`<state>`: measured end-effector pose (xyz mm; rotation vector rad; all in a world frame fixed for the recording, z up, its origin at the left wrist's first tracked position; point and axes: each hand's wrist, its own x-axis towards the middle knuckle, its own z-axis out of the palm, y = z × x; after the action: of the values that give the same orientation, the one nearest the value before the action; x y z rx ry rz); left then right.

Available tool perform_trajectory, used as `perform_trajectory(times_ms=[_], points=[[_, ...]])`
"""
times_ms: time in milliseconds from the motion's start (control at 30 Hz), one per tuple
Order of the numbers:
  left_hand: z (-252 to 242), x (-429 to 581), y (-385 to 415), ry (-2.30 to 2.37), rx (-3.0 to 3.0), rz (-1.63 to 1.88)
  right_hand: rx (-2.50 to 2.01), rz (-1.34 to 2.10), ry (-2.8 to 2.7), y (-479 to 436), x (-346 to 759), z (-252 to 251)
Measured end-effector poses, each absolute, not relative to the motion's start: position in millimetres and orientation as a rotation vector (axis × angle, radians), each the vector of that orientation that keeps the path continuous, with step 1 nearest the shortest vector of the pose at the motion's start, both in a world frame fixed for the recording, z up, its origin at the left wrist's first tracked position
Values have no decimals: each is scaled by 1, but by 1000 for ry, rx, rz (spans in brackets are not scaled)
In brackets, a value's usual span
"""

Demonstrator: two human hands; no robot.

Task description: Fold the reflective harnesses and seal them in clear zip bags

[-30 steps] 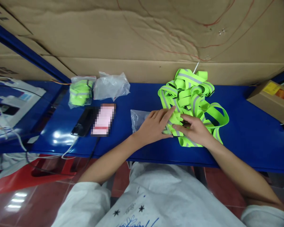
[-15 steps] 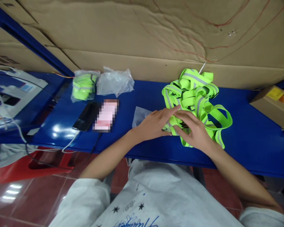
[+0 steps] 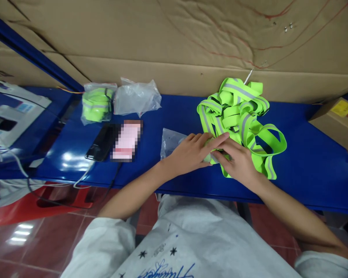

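A tangled heap of neon-green straps with grey reflective stripes (image 3: pixel 240 116) lies on the blue table (image 3: pixel 176 112). My left hand (image 3: pixel 193 152) and my right hand (image 3: pixel 237 160) meet at the heap's near left edge. Both press and pinch a folded piece of green strap (image 3: pixel 210 156) between their fingers. A clear plastic bag (image 3: pixel 169 141) lies flat under and just left of my left hand.
At the back left stand a bagged roll of green strap (image 3: pixel 96 106) and a crumpled clear bag (image 3: pixel 136 99). A black phone (image 3: pixel 100 143) with a cable and a pink card (image 3: pixel 127 141) lie near them. A cardboard wall (image 3: pixel 174 42) backs the table; a carton (image 3: pixel 338 123) sits far right.
My hands have drawn closer together on the folded strap, the right hand's fingers now lying over the left hand's fingertips. The view has shifted slightly.
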<state>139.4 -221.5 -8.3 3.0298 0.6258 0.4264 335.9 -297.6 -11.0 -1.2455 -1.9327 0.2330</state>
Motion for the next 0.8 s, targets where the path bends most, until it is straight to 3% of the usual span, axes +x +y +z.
perform_trajectory(times_ms=[267,500,700,800], points=[[-1,150,-231,673,3319,366,-1409,387,-1470,-286,324,-30],[-11,139,-209,809,2857,597,-1109,1092,-1612,-284,342,-23],[-14,138,-209,652,2576,615,-1238,669,-1662,-288,344,-21],[-15,143,-214,723,2594,568,-1285,699,-1531,-288,334,-30]])
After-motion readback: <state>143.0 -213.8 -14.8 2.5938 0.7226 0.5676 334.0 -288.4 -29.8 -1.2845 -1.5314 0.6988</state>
